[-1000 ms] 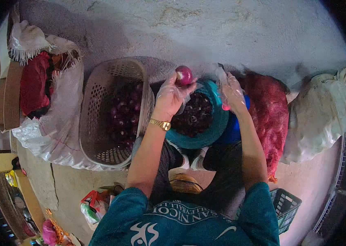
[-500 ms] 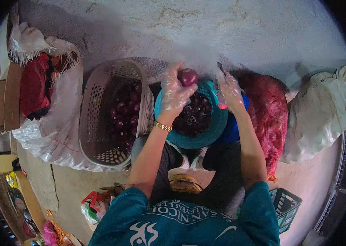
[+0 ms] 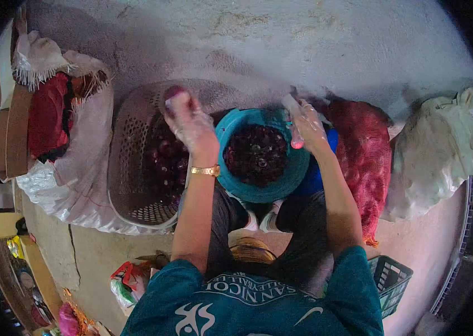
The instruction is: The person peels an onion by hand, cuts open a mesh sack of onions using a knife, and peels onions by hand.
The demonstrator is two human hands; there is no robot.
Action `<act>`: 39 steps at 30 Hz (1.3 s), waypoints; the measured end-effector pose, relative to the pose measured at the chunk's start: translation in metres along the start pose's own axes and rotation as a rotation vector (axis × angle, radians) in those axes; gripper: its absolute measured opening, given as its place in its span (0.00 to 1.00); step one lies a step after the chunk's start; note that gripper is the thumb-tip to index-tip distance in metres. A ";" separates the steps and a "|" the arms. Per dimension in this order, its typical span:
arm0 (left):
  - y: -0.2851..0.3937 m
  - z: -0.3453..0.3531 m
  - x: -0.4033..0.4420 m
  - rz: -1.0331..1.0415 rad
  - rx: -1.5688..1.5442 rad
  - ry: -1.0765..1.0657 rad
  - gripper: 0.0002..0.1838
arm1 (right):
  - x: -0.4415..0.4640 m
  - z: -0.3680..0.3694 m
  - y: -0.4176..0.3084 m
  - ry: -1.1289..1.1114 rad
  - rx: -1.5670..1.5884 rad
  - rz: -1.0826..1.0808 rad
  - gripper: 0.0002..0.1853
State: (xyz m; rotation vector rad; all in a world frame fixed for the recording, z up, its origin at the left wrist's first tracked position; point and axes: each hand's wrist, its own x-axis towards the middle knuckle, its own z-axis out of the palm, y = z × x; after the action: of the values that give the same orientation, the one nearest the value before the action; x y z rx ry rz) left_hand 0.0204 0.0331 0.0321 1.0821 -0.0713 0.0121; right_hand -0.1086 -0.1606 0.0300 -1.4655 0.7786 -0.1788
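Note:
My left hand (image 3: pixel 193 126), in a clear plastic glove, holds a red onion (image 3: pixel 175 96) at its fingertips above the edge of the grey perforated basket (image 3: pixel 125 162). Several red onions (image 3: pixel 165 159) lie inside this basket. My gloved right hand (image 3: pixel 307 126) is wrapped round a knife with a pinkish-red handle end (image 3: pixel 297 144), its dark tip (image 3: pixel 293 89) pointing toward the wall. That hand is over the right rim of the teal basin (image 3: pixel 261 195), which contains dark red onion pieces (image 3: pixel 256 155).
Right of the basin stand a red mesh sack (image 3: pixel 366 162) and a whitish sack (image 3: pixel 435 157). A white woven sack (image 3: pixel 85 173) lies left of the basket. The wall (image 3: pixel 281 45) rises beyond. A green crate (image 3: pixel 393 283) and a plastic bag (image 3: pixel 127 283) are near my sides.
My left hand has moved left with the onion, from above the basin to above the grey basket. My right hand has shifted slightly left, still holding the knife.

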 end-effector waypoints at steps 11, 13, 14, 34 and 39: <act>-0.029 0.032 -0.052 -0.570 0.180 -0.658 0.28 | -0.013 0.039 -0.007 0.073 0.019 -0.253 0.19; -0.009 0.041 -0.062 -0.672 0.221 -0.732 0.27 | -0.026 0.043 -0.021 0.012 0.069 -0.148 0.26; -0.009 0.039 -0.061 -0.692 0.188 -0.765 0.27 | -0.028 0.045 -0.021 0.068 0.050 -0.193 0.27; -0.023 0.031 -0.059 -0.686 0.104 -0.725 0.18 | -0.320 -0.131 0.309 0.720 0.169 0.050 0.21; -0.025 0.029 -0.059 -0.659 0.136 -0.742 0.18 | -0.266 -0.147 0.238 0.716 -0.563 0.079 0.19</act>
State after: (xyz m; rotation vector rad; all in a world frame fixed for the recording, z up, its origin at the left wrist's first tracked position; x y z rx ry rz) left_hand -0.0385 -0.0031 0.0202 1.1558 -0.3809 -0.9916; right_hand -0.4727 -0.0998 -0.0822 -1.9175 1.5555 -0.4670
